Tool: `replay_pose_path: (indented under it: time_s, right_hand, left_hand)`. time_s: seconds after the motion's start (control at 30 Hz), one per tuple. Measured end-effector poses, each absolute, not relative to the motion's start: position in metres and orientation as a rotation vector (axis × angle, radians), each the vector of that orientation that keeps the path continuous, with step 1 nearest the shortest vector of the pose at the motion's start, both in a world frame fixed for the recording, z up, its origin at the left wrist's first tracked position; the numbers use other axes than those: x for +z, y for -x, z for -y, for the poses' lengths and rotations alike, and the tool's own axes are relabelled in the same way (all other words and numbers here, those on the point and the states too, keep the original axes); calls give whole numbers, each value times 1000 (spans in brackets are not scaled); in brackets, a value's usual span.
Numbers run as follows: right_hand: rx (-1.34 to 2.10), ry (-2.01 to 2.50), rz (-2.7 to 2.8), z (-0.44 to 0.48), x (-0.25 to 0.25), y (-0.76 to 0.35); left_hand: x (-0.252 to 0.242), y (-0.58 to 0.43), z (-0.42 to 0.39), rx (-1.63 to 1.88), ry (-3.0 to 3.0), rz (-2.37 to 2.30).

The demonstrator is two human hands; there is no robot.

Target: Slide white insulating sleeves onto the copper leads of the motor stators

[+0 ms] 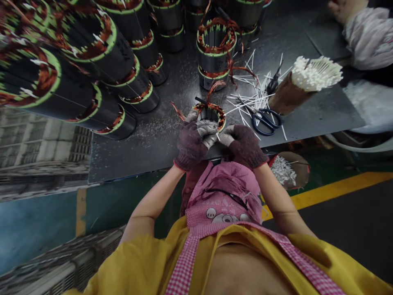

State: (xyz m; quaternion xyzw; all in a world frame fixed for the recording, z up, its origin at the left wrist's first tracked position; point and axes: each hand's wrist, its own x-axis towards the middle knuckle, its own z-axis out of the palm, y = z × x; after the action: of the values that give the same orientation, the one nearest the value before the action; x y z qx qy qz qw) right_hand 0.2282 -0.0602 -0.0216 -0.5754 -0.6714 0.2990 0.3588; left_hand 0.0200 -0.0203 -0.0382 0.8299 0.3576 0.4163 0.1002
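My left hand (pixel 192 143), in a dark purple glove with grey fingers, grips the near rim of a small motor stator (pixel 209 116) with copper windings and green rings. My right hand (pixel 242 143), gloved the same way, sits close against the stator's lower edge. A thin white insulating stick (pixel 218 137) shows between my hands, and I cannot tell whether my right hand holds it. A black rod (pixel 200 100) pokes from the stator's top. Blue-handled scissors (pixel 265 122) lie to the right of my right hand among scattered white sticks (pixel 248 100).
Large wound stators (pixel 82 65) lie stacked at the left, and others (pixel 215 53) stand at the back of the dark metal table (pixel 132 159). A brown holder (pixel 290 96) bristles with white sticks. A co-worker's hand (pixel 345 8) and sleeve (pixel 368 37) are at the top right.
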Motion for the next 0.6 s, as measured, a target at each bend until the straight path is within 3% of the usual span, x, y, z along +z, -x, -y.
replay_pose_path:
  time_s: [0.3,0.37,0.5,0.6]
  right_hand:
    - [287,1256,1773,66,4,-222]
    - [440,1197,1564,69,12,-225]
    - [1125,946,1236,74,27,-217]
    - [1171,944,1154,75,34,-210]
  left_hand:
    - [-43,-34,22,1343,-2345,-1240]
    - [-44,-39,22,1402,-2315,-1257]
    - [-45,-45,24,1365,-2318,-1331]
    - [-40,-43,31,1376,-2324,-1307]
